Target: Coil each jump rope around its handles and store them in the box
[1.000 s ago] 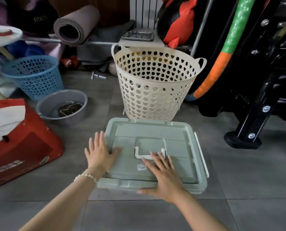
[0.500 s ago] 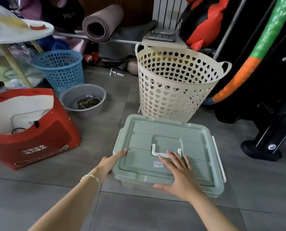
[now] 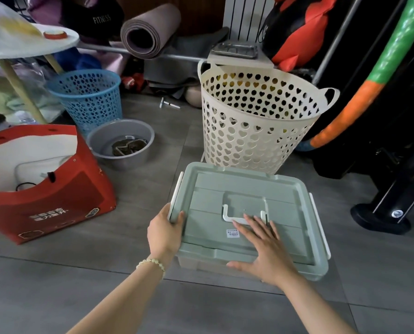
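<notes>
The left hand (image 3: 165, 231) has slid over to grip the lid's (image 3: 249, 186) left edge. The right hand (image 3: 266, 247) lies flat on top, so the box (image 3: 197, 265) is probably being latched.

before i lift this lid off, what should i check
1. Lid sits closed on the box: ok.
2. Left hand grips the lid's left edge: ok.
3. Right hand off the lid: not ok, it lies flat on top.
4. Right latch released: cannot tell.
5. Cream basket clear of the box's far edge: cannot tell, it stands close behind.
</notes>
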